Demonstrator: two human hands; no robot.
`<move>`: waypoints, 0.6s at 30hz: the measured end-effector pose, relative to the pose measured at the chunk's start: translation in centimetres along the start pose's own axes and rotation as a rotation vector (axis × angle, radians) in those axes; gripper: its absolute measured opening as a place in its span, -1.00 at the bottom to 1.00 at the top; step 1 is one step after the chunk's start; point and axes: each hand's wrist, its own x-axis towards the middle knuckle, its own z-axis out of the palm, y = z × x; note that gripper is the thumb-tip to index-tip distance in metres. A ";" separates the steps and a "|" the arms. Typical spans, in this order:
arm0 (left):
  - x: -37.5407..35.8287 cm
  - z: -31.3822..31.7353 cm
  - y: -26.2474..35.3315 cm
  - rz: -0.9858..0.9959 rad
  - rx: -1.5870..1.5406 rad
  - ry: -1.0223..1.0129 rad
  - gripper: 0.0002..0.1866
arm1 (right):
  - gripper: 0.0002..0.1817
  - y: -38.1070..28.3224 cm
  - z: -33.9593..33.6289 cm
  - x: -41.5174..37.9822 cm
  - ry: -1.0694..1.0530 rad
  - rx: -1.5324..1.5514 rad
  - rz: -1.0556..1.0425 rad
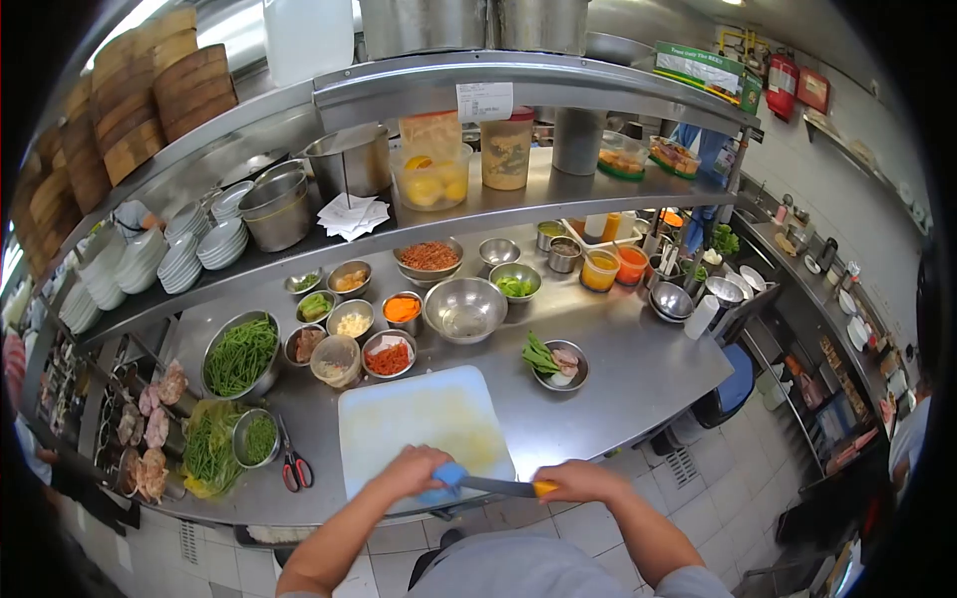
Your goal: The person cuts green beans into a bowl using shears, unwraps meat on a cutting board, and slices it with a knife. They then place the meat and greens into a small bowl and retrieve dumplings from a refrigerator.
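Note:
My right hand (586,482) is closed around the yellow handle of a knife (503,487), whose blade points left. A blue cloth (451,473) is gripped in my left hand (413,469) and meets the blade near its tip. Both hands are over the front edge of a white cutting board (419,409), which has yellowish stains. Left of the board lie red-and-black scissors (296,470). Beyond it stand an empty steel bowl (465,311) and a small bowl (568,380) with green leaves and pale pieces.
Bowls of green beans (239,357), shredded carrot (388,356) and other cut food crowd the steel counter (638,399). A steel shelf (558,189) with pots and tubs crosses above it. Stacked plates (179,261) sit at left. Other people are partly visible at both sides.

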 end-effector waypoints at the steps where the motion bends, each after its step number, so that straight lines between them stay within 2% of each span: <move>1: 0.4 -0.4 -1.6 -0.027 -0.046 0.048 -0.51 | -0.55 1.8 -0.7 -2.5 0.032 0.036 0.016; 2: 0.6 -0.9 -3.3 -0.055 -0.091 0.093 -0.50 | -0.56 3.7 -1.1 -4.9 0.003 0.171 0.128; 3: 0.9 -1.4 -4.9 -0.189 -0.182 0.159 -0.47 | -0.58 5.4 -1.4 -7.0 -0.028 0.305 0.243; 4: 1.5 -1.8 -6.6 -0.322 -0.271 0.228 -0.44 | -0.58 6.4 -1.7 -9.1 -0.042 0.303 0.235; 6: 3.4 -0.7 -10.5 -0.438 -0.257 0.577 -0.38 | -0.62 7.8 -1.9 -12.5 0.133 0.490 0.470; 7: 4.6 -0.1 -11.3 -0.433 -0.146 0.657 -0.36 | -0.62 8.5 -1.0 -13.1 0.114 0.491 0.474; 8: 5.8 1.1 -12.0 -0.430 -0.037 0.732 -0.35 | -0.62 9.4 0.0 -13.8 0.187 0.537 0.514; 9: 7.7 4.1 -13.7 -0.523 0.020 0.733 -0.41 | -0.62 10.4 0.8 -14.4 0.257 0.579 0.558; 10: 9.0 7.4 -14.5 -0.622 0.078 0.724 -0.46 | -0.62 11.3 1.6 -14.5 0.221 0.578 0.572; 12: 11.2 9.2 -10.2 -0.676 0.201 0.919 -0.59 | -0.60 13.1 4.4 -13.4 0.342 0.658 0.463; 13: 12.0 10.0 -8.8 -0.636 0.226 0.884 -0.65 | -0.62 13.8 5.4 -12.6 0.385 0.681 0.446; 14: 12.4 11.2 -7.4 -0.600 0.248 0.851 -0.69 | -0.62 14.4 6.1 -11.8 0.329 0.679 0.452; 16: 12.1 12.7 -2.5 -0.532 0.208 0.721 -0.70 | -0.61 15.5 7.1 -10.0 0.402 0.778 0.436; 18: 10.6 14.9 0.8 -0.428 0.112 0.665 -0.72 | -0.65 17.0 7.6 -8.0 0.370 0.795 0.410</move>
